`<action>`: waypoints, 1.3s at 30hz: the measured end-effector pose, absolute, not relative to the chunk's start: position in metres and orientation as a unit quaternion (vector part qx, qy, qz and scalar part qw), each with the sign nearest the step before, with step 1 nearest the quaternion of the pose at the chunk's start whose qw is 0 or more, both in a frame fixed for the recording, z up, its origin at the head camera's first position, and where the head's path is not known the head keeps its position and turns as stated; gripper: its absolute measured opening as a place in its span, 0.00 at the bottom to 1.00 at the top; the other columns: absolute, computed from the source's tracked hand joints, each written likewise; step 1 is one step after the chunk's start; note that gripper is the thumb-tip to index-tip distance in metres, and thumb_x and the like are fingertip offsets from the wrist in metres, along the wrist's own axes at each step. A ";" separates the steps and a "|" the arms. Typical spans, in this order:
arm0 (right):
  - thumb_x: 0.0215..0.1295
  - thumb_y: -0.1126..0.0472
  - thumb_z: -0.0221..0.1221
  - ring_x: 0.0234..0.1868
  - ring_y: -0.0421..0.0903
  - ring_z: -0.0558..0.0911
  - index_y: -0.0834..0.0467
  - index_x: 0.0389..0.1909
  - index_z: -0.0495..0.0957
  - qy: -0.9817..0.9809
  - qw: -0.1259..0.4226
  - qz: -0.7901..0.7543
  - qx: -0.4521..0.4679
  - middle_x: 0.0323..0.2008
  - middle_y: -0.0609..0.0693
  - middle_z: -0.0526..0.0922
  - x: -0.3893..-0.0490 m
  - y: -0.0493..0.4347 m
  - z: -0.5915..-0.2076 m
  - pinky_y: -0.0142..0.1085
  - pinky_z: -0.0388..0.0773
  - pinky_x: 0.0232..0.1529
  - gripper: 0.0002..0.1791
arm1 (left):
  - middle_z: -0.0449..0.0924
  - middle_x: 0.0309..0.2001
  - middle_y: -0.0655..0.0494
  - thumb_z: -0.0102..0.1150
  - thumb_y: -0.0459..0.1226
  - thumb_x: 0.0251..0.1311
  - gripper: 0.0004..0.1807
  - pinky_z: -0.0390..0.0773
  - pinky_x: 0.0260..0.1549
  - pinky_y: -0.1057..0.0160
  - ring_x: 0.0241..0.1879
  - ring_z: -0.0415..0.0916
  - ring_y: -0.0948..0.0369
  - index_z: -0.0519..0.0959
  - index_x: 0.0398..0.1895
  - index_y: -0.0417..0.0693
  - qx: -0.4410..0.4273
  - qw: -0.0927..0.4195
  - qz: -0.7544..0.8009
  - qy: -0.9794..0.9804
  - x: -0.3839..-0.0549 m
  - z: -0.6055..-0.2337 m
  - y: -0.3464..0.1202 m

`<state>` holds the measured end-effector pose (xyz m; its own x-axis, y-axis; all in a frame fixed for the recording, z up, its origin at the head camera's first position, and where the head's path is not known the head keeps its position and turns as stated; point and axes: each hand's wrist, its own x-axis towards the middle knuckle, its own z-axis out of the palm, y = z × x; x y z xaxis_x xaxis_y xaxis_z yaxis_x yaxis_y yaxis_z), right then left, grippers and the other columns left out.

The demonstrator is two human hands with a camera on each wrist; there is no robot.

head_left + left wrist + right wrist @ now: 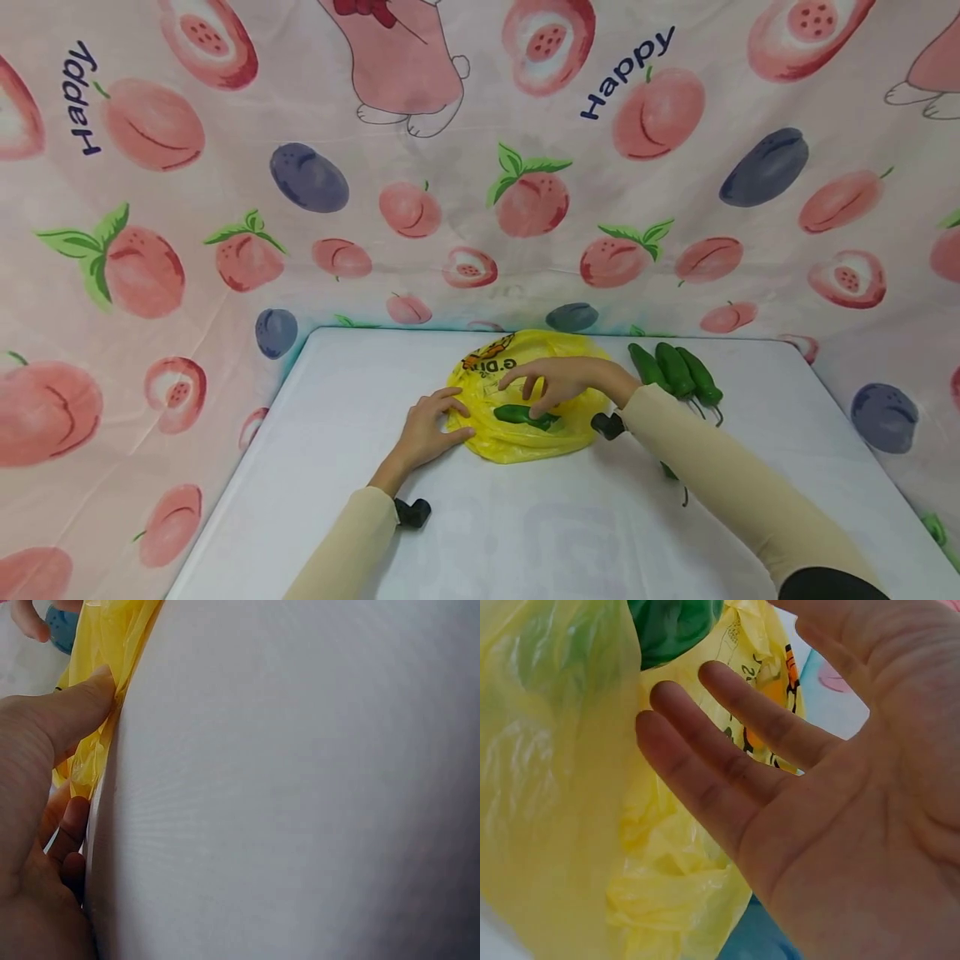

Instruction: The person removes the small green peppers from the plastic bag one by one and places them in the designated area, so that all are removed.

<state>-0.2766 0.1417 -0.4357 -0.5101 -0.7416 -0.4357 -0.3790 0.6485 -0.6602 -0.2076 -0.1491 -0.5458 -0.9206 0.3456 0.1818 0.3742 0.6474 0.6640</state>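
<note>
A yellow plastic bag [517, 450] with printed lettering lies on the white table. One green pepper [513, 413] shows at the bag's opening, and a green shape [676, 630] is at the top of the right wrist view. My left hand [427, 429] holds the bag's left edge; the left wrist view shows the thumb [94, 701] against the yellow plastic, the other fingers partly hidden. Over the bag, my right hand [562, 382] reaches in from the right with its fingers spread, its thumb side at the pepper. Whether it touches the pepper, I cannot tell.
Several green peppers [678, 371] lie right of the bag, stems towards me. Another pepper [669, 472] is mostly hidden under my right sleeve [720, 475]. A fruit-print cloth [465, 167] hangs behind the white table [525, 533].
</note>
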 end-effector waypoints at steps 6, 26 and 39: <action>0.67 0.63 0.68 0.50 0.50 0.82 0.45 0.69 0.73 0.825 0.399 -0.254 -0.308 0.55 0.54 0.81 -0.280 0.138 -0.441 0.44 0.83 0.47 0.31 | 0.73 0.69 0.50 0.75 0.46 0.59 0.12 0.62 0.63 0.37 0.67 0.68 0.43 0.83 0.41 0.57 -0.194 0.013 -0.374 -0.907 -0.208 -0.543 -0.148; 0.63 0.64 0.71 0.49 0.50 0.79 0.37 0.57 0.80 0.845 0.389 -0.222 -0.294 0.53 0.49 0.80 -0.279 0.131 -0.456 0.40 0.83 0.40 0.26 | 0.74 0.69 0.51 0.75 0.47 0.58 0.12 0.63 0.62 0.38 0.65 0.70 0.44 0.83 0.41 0.58 -0.191 0.016 -0.367 -0.910 -0.207 -0.547 -0.148; 0.63 0.65 0.71 0.51 0.47 0.78 0.37 0.58 0.80 0.845 0.385 -0.220 -0.301 0.51 0.45 0.80 -0.279 0.131 -0.457 0.40 0.82 0.40 0.26 | 0.74 0.69 0.50 0.75 0.46 0.58 0.12 0.63 0.61 0.37 0.64 0.70 0.44 0.83 0.41 0.57 -0.191 0.019 -0.367 -0.910 -0.207 -0.547 -0.148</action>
<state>-0.2793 0.1310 -0.4566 -0.5233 -0.6769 -0.5176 -0.3393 0.7227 -0.6022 -0.2070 -0.1482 -0.5467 -0.9264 0.3332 0.1754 0.3616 0.6572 0.6613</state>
